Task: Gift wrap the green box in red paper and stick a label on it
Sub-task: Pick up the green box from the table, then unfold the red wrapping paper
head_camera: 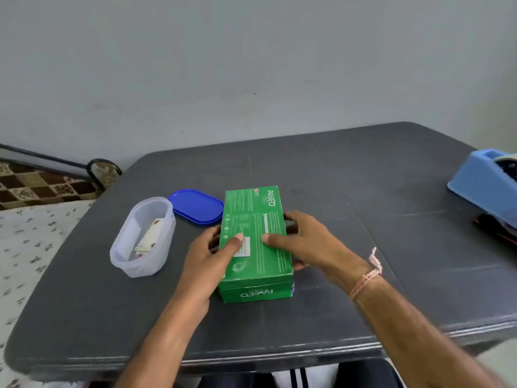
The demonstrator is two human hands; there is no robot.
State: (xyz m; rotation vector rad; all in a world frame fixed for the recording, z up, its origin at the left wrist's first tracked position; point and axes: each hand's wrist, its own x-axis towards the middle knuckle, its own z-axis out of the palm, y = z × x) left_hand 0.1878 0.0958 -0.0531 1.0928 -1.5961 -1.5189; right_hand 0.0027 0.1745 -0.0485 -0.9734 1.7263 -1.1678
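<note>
Your left hand (pixel 212 256) and right hand (pixel 305 242) grip the green box (pixel 251 208) from either side, thumbs on its top, fingers curled round its long sides. Box lies flat, mid grey table (pixel 363 191). Just left: blue lid (pixel 195 205), clear tub (pixel 142 236) with paper pieces inside. Right edge: pale blue dispenser (pixel 481 180).

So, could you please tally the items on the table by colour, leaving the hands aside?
Green: 1, the box
Dark blue: 1, the lid
Light blue: 1, the holder at the right edge
Clear: 1, the container
Total: 4, not counting a dark thing half hidden under the holder.
</note>
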